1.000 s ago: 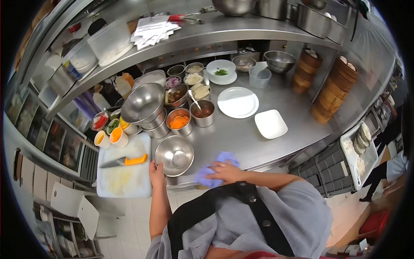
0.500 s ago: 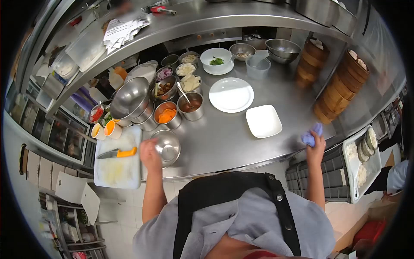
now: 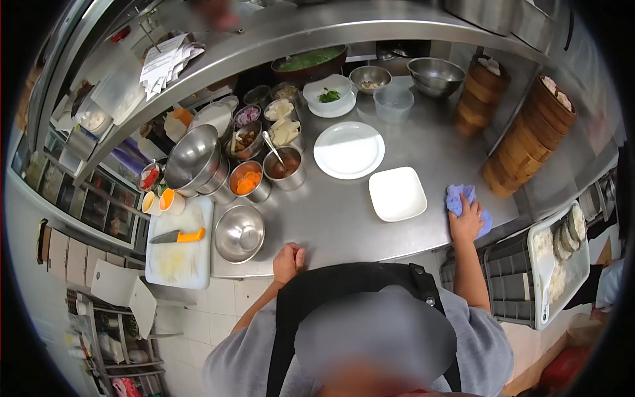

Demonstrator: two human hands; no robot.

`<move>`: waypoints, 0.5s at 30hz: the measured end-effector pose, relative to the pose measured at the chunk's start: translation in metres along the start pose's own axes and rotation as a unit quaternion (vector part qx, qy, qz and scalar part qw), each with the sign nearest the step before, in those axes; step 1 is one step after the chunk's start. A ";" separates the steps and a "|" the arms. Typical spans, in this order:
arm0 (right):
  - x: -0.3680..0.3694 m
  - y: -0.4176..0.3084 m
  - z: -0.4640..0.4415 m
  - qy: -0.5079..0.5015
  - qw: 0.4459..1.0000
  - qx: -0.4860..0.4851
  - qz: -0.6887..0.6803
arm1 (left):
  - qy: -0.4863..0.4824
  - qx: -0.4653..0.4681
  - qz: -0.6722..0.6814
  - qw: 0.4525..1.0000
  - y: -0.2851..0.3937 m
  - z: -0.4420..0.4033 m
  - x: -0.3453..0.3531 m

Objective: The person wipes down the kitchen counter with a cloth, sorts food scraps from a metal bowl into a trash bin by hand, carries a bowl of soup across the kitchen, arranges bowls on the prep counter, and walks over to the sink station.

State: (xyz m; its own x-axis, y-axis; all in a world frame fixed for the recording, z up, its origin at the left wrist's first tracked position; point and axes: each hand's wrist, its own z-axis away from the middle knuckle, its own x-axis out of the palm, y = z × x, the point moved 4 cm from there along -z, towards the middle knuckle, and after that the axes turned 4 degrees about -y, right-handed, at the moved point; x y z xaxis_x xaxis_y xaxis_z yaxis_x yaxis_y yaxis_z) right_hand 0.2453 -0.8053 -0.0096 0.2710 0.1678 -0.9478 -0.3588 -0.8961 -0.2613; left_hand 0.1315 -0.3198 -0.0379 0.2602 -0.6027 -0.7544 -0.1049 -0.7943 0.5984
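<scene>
A purple cloth (image 3: 460, 194) lies on the right part of the steel counter (image 3: 331, 225), with my right hand (image 3: 467, 220) pressing on it, fingers over the cloth. My left hand (image 3: 289, 261) rests at the counter's front edge with its fingers curled, and nothing shows in it. Left of that hand sits an empty steel bowl (image 3: 239, 233). Between my hands, farther back, are a square white dish (image 3: 397, 194) and a round white plate (image 3: 348, 150). A knife with an orange handle (image 3: 190, 235) lies on the white cutting board (image 3: 175, 264) at the left.
Steel containers of ingredients, one with orange slices (image 3: 249, 182), crowd the back left. Bamboo steamers (image 3: 529, 145) are stacked at the right. A white tray (image 3: 544, 264) stands beyond the right edge. A shelf (image 3: 297, 33) spans the back. Part of another person shows at far right.
My right hand has moved with the cloth from the front middle to the counter's right end. My left hand has let go of the steel bowl and shifted right. A green-filled pan now shows at the back.
</scene>
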 end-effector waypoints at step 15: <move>-0.007 -0.002 0.001 0.016 1.000 -0.004 0.000 | 0.361 0.511 -0.125 0.770 0.325 -0.204 -0.244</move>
State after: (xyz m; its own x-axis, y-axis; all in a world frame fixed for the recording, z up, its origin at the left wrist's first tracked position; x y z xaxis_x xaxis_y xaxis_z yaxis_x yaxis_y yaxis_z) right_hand 0.2433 -0.8046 -0.0031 0.3006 0.1551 -0.9410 -0.3522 -0.8989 -0.2606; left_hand 0.2295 -0.4156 0.3956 0.8218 -0.5145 -0.2450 -0.5698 -0.7465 -0.3435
